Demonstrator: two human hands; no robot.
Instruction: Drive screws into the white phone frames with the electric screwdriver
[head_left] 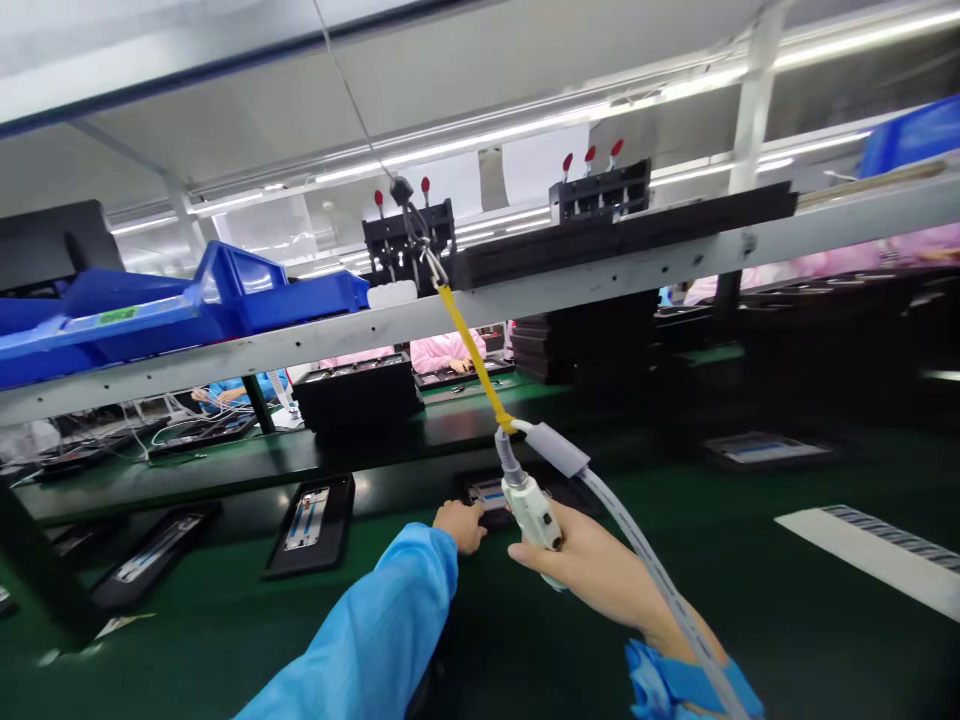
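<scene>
My right hand (pixel 600 565) is wrapped round a white electric screwdriver (pixel 532 512). The screwdriver hangs tilted from a yellow strap (pixel 472 350), and a grey-white cable (pixel 637 540) runs from its top down past my wrist. Farther forward, my left hand (pixel 461 525) has its fingers closed at the left edge of a black tray (pixel 517 488). In that tray lies a flat phone-like part (pixel 489 493), partly covered by the hand and screwdriver. The screwdriver's lower tip is hidden by my right hand.
More black trays with phone parts lie left (pixel 311 525) and right (pixel 765 450) on the green bench (pixel 300 640). A label strip (pixel 885 555) is at right. Overhead, a metal shelf rail (pixel 322 340) carries blue bins (pixel 225 295) and black fixtures (pixel 607 190). Co-workers' sleeves (pixel 442 352) show beyond.
</scene>
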